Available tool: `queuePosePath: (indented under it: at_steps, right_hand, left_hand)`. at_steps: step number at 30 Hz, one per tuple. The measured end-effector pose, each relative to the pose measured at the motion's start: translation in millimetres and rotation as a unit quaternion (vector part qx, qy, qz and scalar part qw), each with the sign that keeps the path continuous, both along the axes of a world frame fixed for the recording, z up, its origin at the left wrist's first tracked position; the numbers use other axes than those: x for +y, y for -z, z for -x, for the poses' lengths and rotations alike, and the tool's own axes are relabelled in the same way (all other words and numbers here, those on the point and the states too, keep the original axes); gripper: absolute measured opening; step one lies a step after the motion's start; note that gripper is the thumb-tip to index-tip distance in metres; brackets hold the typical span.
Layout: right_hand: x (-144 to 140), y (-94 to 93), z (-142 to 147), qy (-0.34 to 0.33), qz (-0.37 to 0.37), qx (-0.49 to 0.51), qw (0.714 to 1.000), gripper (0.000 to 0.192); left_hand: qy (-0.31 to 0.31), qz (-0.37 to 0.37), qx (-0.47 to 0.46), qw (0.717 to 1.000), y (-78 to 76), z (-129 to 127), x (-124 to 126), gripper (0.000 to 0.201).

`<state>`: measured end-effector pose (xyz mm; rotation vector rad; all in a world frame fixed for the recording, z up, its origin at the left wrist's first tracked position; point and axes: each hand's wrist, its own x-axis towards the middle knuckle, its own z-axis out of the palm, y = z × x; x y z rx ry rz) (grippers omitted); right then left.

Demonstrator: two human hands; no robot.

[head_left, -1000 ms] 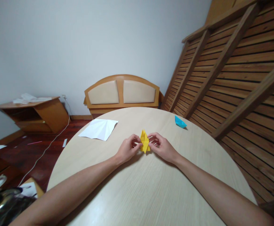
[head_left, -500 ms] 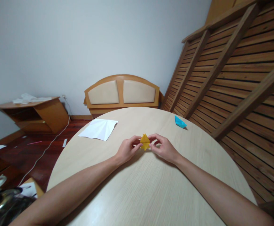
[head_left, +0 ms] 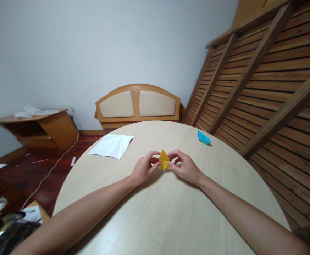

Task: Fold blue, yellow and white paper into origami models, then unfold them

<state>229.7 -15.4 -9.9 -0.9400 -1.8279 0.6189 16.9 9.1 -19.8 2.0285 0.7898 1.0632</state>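
Between my two hands is a small yellow origami piece (head_left: 164, 161), pointed at top and bottom, with a crease running across its middle. My left hand (head_left: 144, 167) pinches its left side between thumb and fingers. On the opposite side, my right hand (head_left: 184, 165) grips the paper the same way. The piece is held low over the pale round table (head_left: 155, 216). A creased white sheet of paper (head_left: 112, 146) lies to the left of my hands, and a blue folded paper boat (head_left: 204, 137) rests to the right.
Beyond the table stands a wooden headboard (head_left: 137, 102) with cream panels. Slatted wooden boards (head_left: 264, 95) lean along the right. At left are a low wooden cabinet (head_left: 56, 129) with white papers on top and a white cable (head_left: 56, 163) across the dark floor.
The yellow paper's upper part, split into separate points before, now shows as a single, slightly taller point. My hands have barely moved; everything else stays in place.
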Motion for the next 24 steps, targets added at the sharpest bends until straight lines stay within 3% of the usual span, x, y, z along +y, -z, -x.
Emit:
queuePosePath:
  at_steps: [10, 24]
  right_hand:
    - [-0.3, -3.5, 1.1, 0.006, -0.007, -0.028, 1.000, 0.028]
    - [-3.5, -9.6, 2.1, -0.004, -0.031, -0.024, 0.999, 0.029]
  left_hand:
    - [-0.008, -0.048, 0.024, 0.999, -1.1, 2.8, -0.9, 0.050]
    - [-0.050, -0.100, 0.051, 0.992, -7.8, 3.4, -1.6, 0.022]
